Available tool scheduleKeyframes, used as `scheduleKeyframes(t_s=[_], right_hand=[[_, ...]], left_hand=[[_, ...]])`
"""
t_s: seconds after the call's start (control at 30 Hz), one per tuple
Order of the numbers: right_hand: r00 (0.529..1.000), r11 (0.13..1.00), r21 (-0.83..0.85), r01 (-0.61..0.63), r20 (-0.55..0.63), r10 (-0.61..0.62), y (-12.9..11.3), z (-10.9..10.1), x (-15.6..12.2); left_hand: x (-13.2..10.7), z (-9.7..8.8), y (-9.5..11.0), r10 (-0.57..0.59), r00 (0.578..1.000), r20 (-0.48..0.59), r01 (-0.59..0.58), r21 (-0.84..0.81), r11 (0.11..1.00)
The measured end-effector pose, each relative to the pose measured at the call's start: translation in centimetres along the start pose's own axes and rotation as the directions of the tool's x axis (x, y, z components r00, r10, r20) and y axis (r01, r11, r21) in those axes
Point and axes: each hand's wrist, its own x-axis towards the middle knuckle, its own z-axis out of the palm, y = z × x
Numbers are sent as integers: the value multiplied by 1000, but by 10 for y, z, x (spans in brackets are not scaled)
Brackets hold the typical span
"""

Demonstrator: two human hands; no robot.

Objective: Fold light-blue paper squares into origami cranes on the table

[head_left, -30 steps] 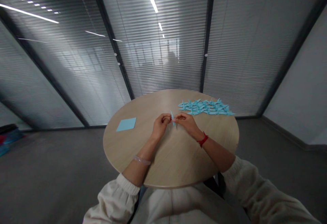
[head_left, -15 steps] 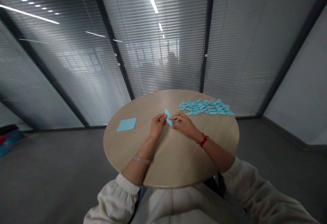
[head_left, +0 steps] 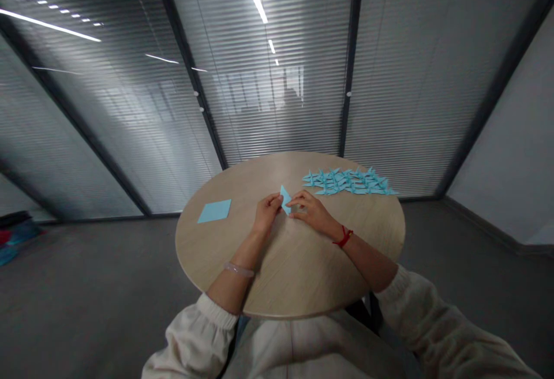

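Carefully, I held a folded blue paper (head_left: 285, 199) pinched in my left hand (head_left: 266, 213) above a round table (head_left: 289, 269); my right hand (head_left: 315, 211) met its opposite edge, whether clamped I could not tell. A flat blue sheet (head_left: 214, 211) lay left, clustered folded figures (head_left: 348, 182) right.
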Motion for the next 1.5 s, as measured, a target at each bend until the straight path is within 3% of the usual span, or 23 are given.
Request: scheduleKeyframes(t_s=[0.2, 0.47, 0.7, 0.87, 1.03, 1.2, 1.3, 1.5], right_hand=[[995, 1000, -24, 17, -98, -20, -3, -3, 2], [976, 989, 35, -141, -165, 145, -4, -5, 1], [963, 980, 36, -197, -181, 200, -6, -6, 1], [955, 977, 58, -205, -205, 212, -3, -3, 1], [913, 949, 184, -257, -277, 301, 5, 1, 3], [928, 920, 265, -288, -161, 337, 10, 5, 4], [939, 922, 248, -296, -103, 329, 11, 5, 3], [935, 920, 245, -306, -107, 339, 10, 3, 2]], left_hand=[[-2, 2, 1, -39, 994, 100, 38, 13, 999], [-6, 9, 0, -86, 979, 186, 74, 70, 995], [-7, 8, 2, -69, 950, 305, 32, 124, 992], [-6, 8, 1, -63, 964, 260, 26, 145, 989], [-5, 7, 2, -61, 992, 109, 53, 74, 996], [-4, 4, 5, -13, 1000, -14, 14, 47, 999], [-5, 5, 5, -4, 1000, -18, 5, 66, 998], [-6, 7, 5, -10, 1000, 17, 9, 52, 999]])
